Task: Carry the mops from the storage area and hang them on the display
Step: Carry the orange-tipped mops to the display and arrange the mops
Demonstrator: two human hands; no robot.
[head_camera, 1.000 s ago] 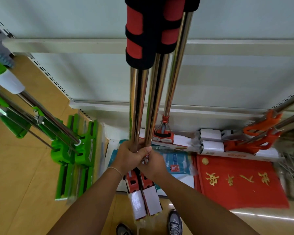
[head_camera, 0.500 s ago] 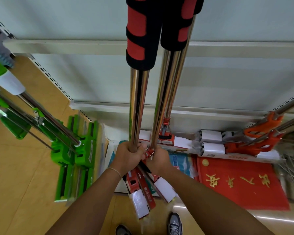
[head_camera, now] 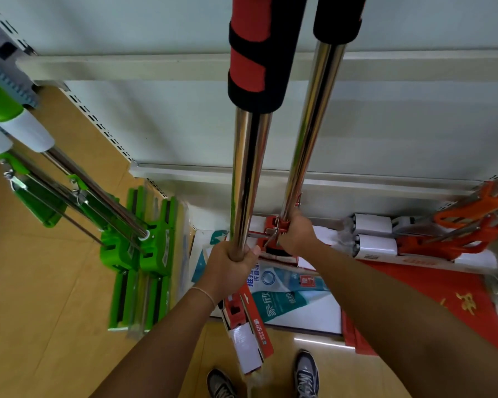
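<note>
Both mops upright, handles up; left hand [head_camera: 230, 265] clamps left mop [head_camera: 249, 173]; right hand [head_camera: 295, 234] grips right mop [head_camera: 308, 133]; green mops [head_camera: 138, 242] leftward.

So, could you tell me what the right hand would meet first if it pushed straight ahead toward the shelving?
Probably the white back panel of the display. The right hand grips a red mop at the pole's lower end, just before the rail; depth is unclear, so the rail might come first.

You hold two mop poles upright at centre frame: your left hand [head_camera: 230, 268] on the left pole [head_camera: 247, 179], your right hand [head_camera: 296, 234] on the right pole [head_camera: 311, 124]. Hung mops [head_camera: 144, 239] stand lower left; more mops [head_camera: 414, 242] lie right.
</note>
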